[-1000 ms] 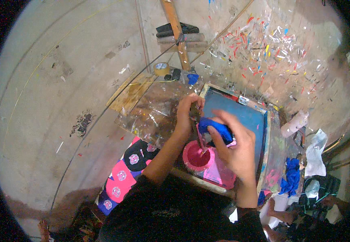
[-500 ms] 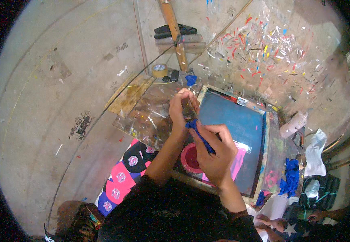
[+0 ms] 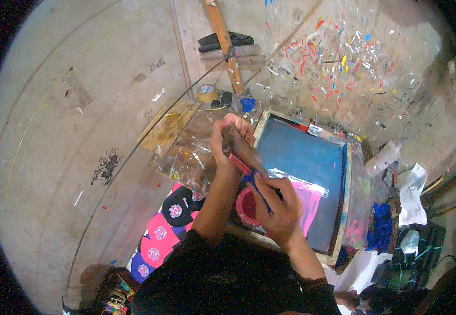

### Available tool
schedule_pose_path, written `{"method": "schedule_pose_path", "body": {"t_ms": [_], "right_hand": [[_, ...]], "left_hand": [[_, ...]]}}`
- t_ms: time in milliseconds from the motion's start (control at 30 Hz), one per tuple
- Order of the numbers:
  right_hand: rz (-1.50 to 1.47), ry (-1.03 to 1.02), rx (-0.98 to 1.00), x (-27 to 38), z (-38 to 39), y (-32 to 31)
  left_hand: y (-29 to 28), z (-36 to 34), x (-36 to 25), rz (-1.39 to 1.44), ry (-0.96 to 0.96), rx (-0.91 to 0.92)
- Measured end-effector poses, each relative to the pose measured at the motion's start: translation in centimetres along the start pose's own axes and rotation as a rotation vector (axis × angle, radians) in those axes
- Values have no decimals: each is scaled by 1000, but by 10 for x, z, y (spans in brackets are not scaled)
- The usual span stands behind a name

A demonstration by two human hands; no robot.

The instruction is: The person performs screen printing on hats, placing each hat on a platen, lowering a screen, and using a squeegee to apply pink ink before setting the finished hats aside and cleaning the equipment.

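My left hand (image 3: pixel 222 139) is wrapped round a brown wooden squeegee (image 3: pixel 246 149), tilted, with pink ink along its lower edge. Pinched in my right hand (image 3: pixel 280 210) is a blue rag (image 3: pixel 250 177), pressed against the squeegee's near end. Both hands are over the left side of a silkscreen frame (image 3: pixel 262 126). Its grey-blue mesh (image 3: pixel 301 149) has pink ink (image 3: pixel 310 207) and a whitish smear on the nearer part. Partly behind my right hand, a round pink-rimmed tub (image 3: pixel 241 210) holds dark pink ink.
Printed pink, black and purple fabric pieces (image 3: pixel 159 233) lie at lower left. A tape roll (image 3: pixel 206 93) and a blue scrap (image 3: pixel 247 105) sit at the table's back. To the right are a bottle (image 3: pixel 384 157), a blue rag heap (image 3: pixel 379 226) and white cloth (image 3: pixel 412 197). Part of another person shows at lower right.
The squeegee has turned, so its broad wooden side and pink edge now show. My right hand with the blue rag has shifted slightly down and left. The other person's hand has left view.
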State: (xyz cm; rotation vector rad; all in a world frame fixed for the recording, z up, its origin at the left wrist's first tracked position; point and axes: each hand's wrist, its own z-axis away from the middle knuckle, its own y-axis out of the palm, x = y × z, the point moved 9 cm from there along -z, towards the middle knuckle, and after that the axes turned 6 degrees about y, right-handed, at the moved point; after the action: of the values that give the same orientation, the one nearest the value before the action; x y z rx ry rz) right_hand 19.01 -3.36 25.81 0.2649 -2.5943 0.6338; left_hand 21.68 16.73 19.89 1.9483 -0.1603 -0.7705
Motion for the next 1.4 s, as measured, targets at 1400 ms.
{"method": "schedule_pose_path", "body": {"t_ms": [1400], "right_hand": [[-770,478,157,-65,-65,-11]], "left_hand": [[6,51,5,188,-308,192]]}}
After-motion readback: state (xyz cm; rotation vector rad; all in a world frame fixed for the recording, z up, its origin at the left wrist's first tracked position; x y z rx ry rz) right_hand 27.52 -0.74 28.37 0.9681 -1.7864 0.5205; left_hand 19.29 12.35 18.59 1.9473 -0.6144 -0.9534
